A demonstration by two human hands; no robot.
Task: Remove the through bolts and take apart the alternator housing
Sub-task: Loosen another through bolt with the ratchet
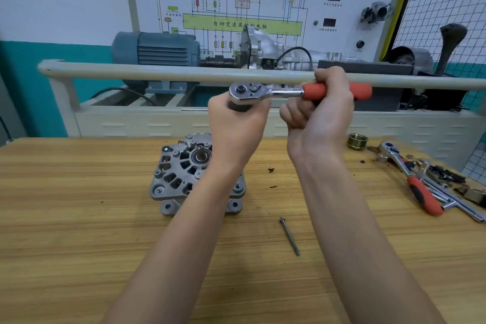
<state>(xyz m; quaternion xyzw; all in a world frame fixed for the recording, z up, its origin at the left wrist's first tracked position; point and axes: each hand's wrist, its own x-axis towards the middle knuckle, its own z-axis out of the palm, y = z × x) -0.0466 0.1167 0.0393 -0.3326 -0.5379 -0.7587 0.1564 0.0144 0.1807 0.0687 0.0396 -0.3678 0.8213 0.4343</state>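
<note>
A wooden counter (79, 244) stands before a training rig with a wiring-diagram board (236, 8) and a blue motor (155, 48). Both hands are raised above the alternator (178, 173), which sits on the counter. The right hand (323, 118) has a closed grip round the ratchet wrench (284, 92) handle; the left hand (236, 123) curls round the socket under its head. One through bolt (289, 236) lies loose nearby.
</note>
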